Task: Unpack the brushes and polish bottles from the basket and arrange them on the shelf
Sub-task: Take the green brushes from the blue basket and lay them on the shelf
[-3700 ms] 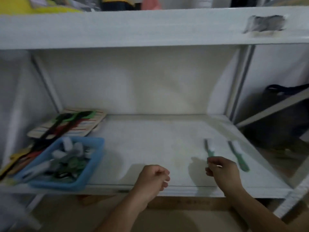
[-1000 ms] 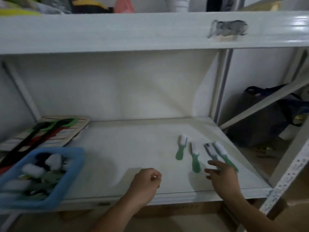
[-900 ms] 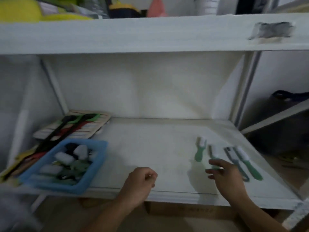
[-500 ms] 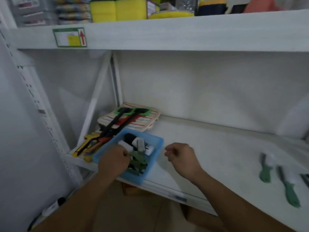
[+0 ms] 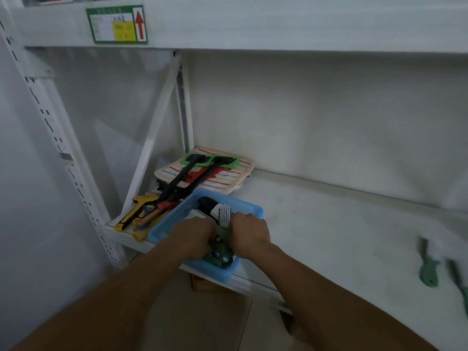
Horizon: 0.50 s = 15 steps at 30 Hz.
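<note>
A blue mesh basket (image 5: 177,212) sits at the left front of the white shelf (image 5: 329,224). Both my hands reach down into it. My left hand (image 5: 193,238) and my right hand (image 5: 249,231) are curled among green-handled brushes (image 5: 220,249), with a white-bristled brush head (image 5: 224,216) and a dark polish bottle (image 5: 209,203) just beyond my fingers. What each hand grips is hidden by the knuckles. Two green brushes lie on the shelf at the far right: one brush (image 5: 428,267) and another (image 5: 459,285) at the frame edge.
Behind the basket lies a striped cloth pad (image 5: 222,177) with black and red long-handled tools (image 5: 182,183) on it. Yellow-handled tools (image 5: 138,211) lie left of the basket. A white diagonal brace (image 5: 154,138) and upright stand at the left. The upper shelf board (image 5: 253,21) overhangs.
My view swung left from the laid-out brushes to the basket. My left hand went into the basket first, then my right hand joined it; both are now down among the brushes.
</note>
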Tool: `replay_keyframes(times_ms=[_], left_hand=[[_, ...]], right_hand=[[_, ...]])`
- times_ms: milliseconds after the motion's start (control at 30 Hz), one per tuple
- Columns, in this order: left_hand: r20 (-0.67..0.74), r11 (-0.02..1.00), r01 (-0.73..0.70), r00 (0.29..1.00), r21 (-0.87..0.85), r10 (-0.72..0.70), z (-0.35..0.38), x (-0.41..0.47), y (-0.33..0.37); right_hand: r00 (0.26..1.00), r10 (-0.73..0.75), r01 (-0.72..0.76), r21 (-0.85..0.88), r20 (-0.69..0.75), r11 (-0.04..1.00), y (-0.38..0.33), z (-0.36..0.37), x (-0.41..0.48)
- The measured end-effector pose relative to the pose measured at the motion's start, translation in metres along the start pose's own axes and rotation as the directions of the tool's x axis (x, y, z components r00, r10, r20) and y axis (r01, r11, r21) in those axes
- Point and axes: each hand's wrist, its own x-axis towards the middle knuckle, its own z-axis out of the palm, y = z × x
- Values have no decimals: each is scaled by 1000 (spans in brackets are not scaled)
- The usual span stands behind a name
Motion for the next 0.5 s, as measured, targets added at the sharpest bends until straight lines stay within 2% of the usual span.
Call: replay_keyframes(times_ms=[67, 133, 167, 200, 267, 333, 367, 433, 500], left_hand=[[3, 999, -13, 1000, 49, 12, -1, -5, 2], [-45, 1000, -8, 999, 16, 9, -5, -10, 3], [-73, 999, 10, 997, -47, -14, -8, -12, 6], [-115, 991, 38, 992, -128, -52, -10, -13, 9], [-215, 963, 92, 965, -252, -149, -16, -18, 14], [-290, 939, 137, 928, -316, -233, -22, -27, 18], [-324, 936, 138, 913, -325, -247, -24, -32, 20], [-391, 944, 103, 892, -314, -227, -26, -42, 31], [-445, 934, 16, 876, -356, -185, -29, -52, 59]], right_hand=[[998, 49, -41, 174, -47, 984, 10, -3, 1], [990, 121, -84, 414, -66, 906, 23, -10, -3], [984, 169, -107, 559, -61, 822, 31, -17, -9], [974, 222, -126, 708, -45, 695, 38, -23, -17], [948, 316, -149, 927, 35, 344, 57, -38, -43], [929, 349, -149, 988, 123, 49, 83, -52, -76], [923, 354, -143, 989, 149, -43, 101, -58, -93], [908, 380, -124, 980, 176, -159, 142, -67, -130], [869, 460, -89, 972, 182, -216, 190, -72, -167]])
